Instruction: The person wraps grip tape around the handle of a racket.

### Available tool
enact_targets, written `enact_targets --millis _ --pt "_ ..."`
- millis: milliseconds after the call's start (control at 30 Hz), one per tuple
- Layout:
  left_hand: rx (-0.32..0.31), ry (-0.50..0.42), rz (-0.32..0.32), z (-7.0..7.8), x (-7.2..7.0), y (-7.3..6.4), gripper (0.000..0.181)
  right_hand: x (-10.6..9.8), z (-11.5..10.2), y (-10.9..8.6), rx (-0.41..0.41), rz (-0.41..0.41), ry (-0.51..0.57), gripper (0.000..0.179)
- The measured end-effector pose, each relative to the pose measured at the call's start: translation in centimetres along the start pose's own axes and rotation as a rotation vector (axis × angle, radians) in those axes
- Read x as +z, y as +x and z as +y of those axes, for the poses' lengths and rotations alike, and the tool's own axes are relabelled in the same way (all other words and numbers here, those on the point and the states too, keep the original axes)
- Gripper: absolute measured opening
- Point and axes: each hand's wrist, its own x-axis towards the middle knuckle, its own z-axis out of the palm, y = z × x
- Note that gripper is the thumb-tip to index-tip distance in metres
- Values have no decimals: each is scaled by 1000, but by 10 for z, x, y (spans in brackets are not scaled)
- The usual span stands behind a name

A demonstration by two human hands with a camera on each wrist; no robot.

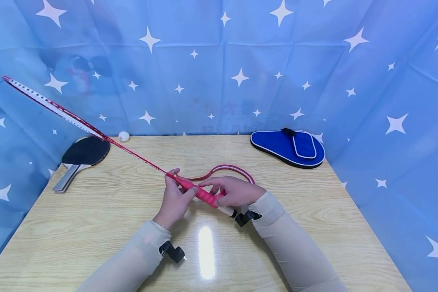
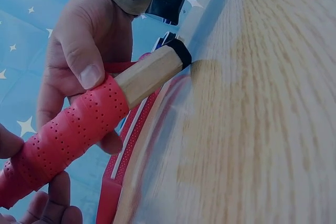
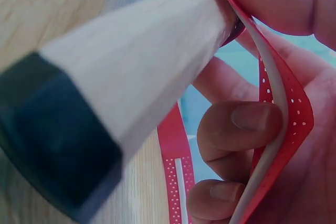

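Observation:
A badminton racket [image 1: 142,159] slants up to the left, its head raised toward the backdrop. My left hand [image 1: 173,205] grips the handle's upper part between thumb and fingers. Red perforated grip tape [image 2: 79,127] is wound around most of the handle, while bare wood [image 2: 149,74] shows near the black butt end [image 3: 63,135]. My right hand [image 1: 237,190] pinches the tape at the wrap's lower edge with its thumb, and other fingers curl around the tape's loose strip [image 3: 286,87]. The rest of that strip [image 1: 219,167] loops behind the right hand.
A table tennis bat [image 1: 85,152] lies at the table's left edge, beneath the racket head's line. Beside it sits a white ball [image 1: 124,136]. A blue bat case [image 1: 277,144] rests at the back right. A star-patterned curtain [image 1: 204,81] borders the table.

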Motion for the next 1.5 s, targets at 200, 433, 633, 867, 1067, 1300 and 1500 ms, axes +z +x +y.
enact_targets --millis 200,433,633,867,1067,1300,1500 --pt "2 9 -15 3 0 2 84 -3 -2 1 -13 0 -21 74" --pt "38 12 -5 4 -2 4 104 -7 -4 3 -13 5 -31 70" --pt "47 30 22 7 -5 6 108 -9 -5 5 -2 1 -23 72" --pt "27 31 54 8 -7 6 91 -8 -6 6 17 32 -68 74" --pt "-8 17 69 4 -10 1 83 -1 -7 7 54 29 -45 76" --pt "-18 -2 69 -4 -8 -3 81 5 -1 4 24 16 -14 76" --pt "11 -19 66 -5 -3 -3 79 6 6 0 -7 8 21 70"
